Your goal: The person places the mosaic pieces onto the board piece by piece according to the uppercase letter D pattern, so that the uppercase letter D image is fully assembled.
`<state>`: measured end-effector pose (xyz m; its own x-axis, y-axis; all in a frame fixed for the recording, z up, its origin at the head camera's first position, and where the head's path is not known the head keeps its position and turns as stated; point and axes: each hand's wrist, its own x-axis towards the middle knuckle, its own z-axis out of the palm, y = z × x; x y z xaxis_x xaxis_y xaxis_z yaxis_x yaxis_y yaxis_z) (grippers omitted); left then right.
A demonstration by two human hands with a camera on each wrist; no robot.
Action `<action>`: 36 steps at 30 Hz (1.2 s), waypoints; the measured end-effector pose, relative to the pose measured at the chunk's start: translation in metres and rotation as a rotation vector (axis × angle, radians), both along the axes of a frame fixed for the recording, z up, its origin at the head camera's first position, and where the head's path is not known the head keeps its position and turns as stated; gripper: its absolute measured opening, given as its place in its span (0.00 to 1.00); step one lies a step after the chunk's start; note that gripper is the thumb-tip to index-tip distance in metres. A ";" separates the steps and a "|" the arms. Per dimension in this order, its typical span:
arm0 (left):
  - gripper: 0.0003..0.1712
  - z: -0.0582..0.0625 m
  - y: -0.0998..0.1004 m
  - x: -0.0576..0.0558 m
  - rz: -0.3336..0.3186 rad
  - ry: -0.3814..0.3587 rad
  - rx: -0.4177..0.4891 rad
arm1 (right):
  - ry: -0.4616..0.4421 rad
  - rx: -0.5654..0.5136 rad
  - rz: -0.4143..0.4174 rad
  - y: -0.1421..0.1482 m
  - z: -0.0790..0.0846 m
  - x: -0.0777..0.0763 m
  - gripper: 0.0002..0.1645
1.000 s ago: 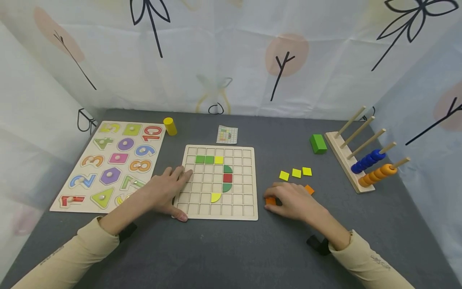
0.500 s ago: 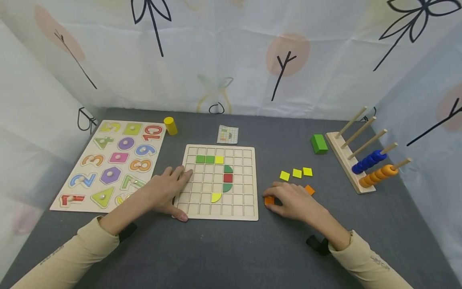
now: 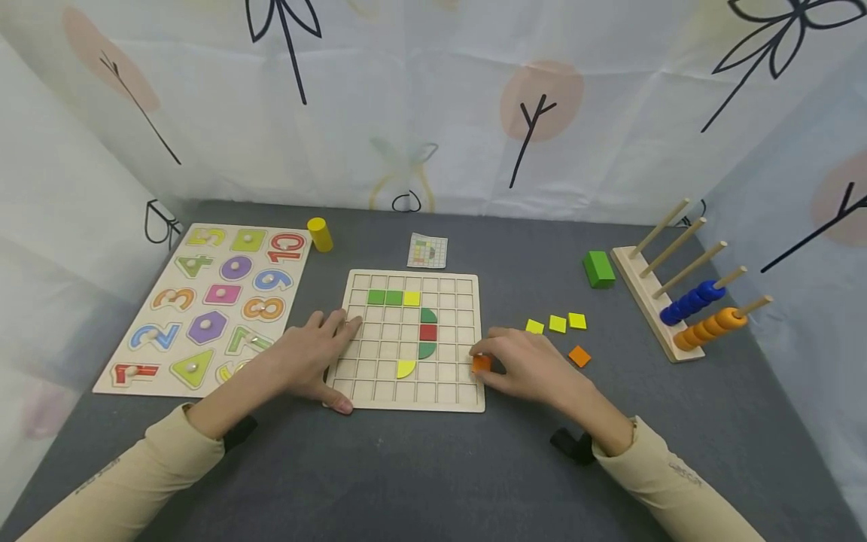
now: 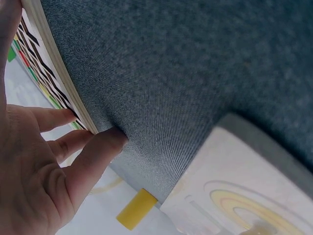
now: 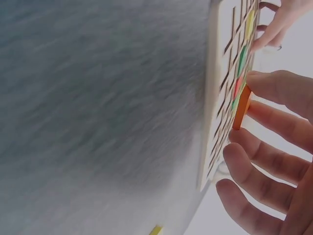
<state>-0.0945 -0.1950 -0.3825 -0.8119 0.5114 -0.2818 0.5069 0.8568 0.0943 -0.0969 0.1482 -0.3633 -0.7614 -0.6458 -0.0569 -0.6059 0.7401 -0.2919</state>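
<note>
A wooden grid board lies mid-table, with green, yellow and red tiles in some of its cells. My left hand rests at the board's left edge, fingers spread and straight, thumb by the near left corner; the left wrist view shows its fingertips along the edge. My right hand pinches an orange square tile between thumb and fingers, over the board's right edge. The right wrist view shows this tile on edge between the fingertips. Another orange tile and several yellow tiles lie right of the board.
At left lies a number and shape puzzle board, a yellow cylinder beside its far corner. A small pattern card sits behind the grid. Farther right are a green block and a peg stand with blue and orange beads.
My right hand has moved left with the orange tile, from the table to the grid board's right edge, uncovering the other orange tile. My left hand has stayed in place.
</note>
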 end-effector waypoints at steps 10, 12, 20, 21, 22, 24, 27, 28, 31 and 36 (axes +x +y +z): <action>0.78 -0.001 0.000 -0.001 0.005 -0.004 -0.001 | -0.026 -0.059 0.085 -0.043 -0.001 -0.009 0.10; 0.78 -0.001 0.000 -0.001 0.008 -0.008 -0.002 | -0.026 -0.066 0.104 -0.052 -0.003 -0.010 0.08; 0.77 -0.001 0.000 -0.001 -0.003 0.001 -0.002 | -0.023 -0.069 0.145 -0.085 -0.008 -0.010 0.08; 0.77 -0.001 0.000 -0.001 -0.005 0.001 -0.002 | -0.025 -0.066 0.146 -0.089 -0.008 -0.010 0.08; 0.77 -0.001 0.000 -0.001 -0.006 0.002 -0.001 | -0.025 -0.063 0.145 -0.092 -0.009 -0.010 0.08; 0.77 -0.001 0.000 -0.001 -0.008 0.003 0.001 | -0.022 -0.057 0.145 -0.098 -0.010 -0.009 0.08; 0.77 -0.002 -0.001 -0.002 -0.008 0.003 0.005 | -0.026 -0.055 0.143 -0.106 -0.011 -0.009 0.09; 0.77 -0.003 -0.001 -0.002 -0.008 0.002 0.006 | -0.027 -0.055 0.142 -0.108 -0.012 -0.009 0.09; 0.77 -0.003 -0.001 -0.002 -0.008 -0.002 0.010 | -0.036 -0.052 0.135 -0.112 -0.013 -0.009 0.09; 0.77 -0.002 -0.001 -0.002 -0.006 -0.004 0.014 | -0.062 -0.060 0.125 -0.114 -0.013 -0.006 0.08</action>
